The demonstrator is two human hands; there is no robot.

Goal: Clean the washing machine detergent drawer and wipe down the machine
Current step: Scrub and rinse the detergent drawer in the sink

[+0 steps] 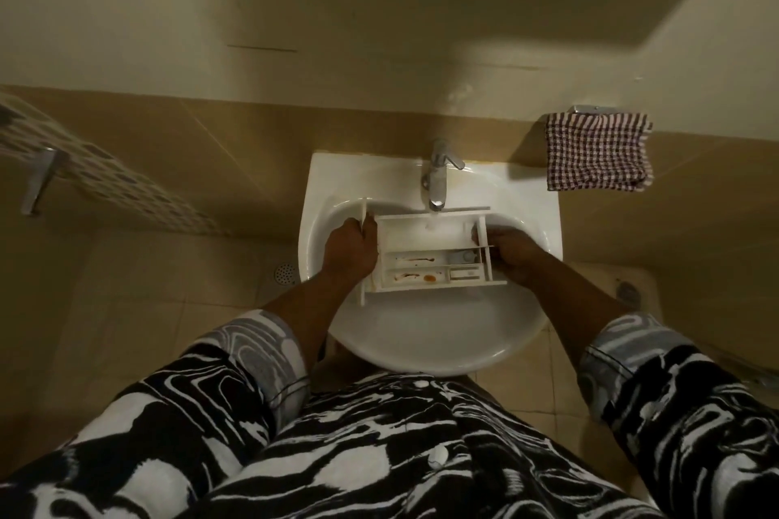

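The drawer (425,238) is held level over the bowl of the sink (421,350), lying crosswise, its far long side right under the spout of the tap (438,177). The left hand (347,249) grips the left end, fingers curled against the upright front panel. The right hand (512,251) grips the right end, fingers wrapped round the end wall with a fingertip hooked inside it. The drawer has one wide compartment on the far side and two narrow ones on the near side. Both narrow ones carry brown stains, and a grey-blue insert sits at their right end. A pale blur lies in the wide compartment below the spout; whether it is water cannot be told. The tap stands at the back of the sink, its lever turned to the right. On the wall (379,34) to the right of the sink a checked cloth (598,152) hangs from a metal rail (590,110), well apart from the hands. On the left a mosaic strip (105,177) runs along the wall, with a metal bracket (40,185) beside it. A round drain (285,273) sits in the tiled floor (139,287) just left of the sink. The black-and-white patterned shirt (379,455) fills the near part of the view and hides the foot of the sink.
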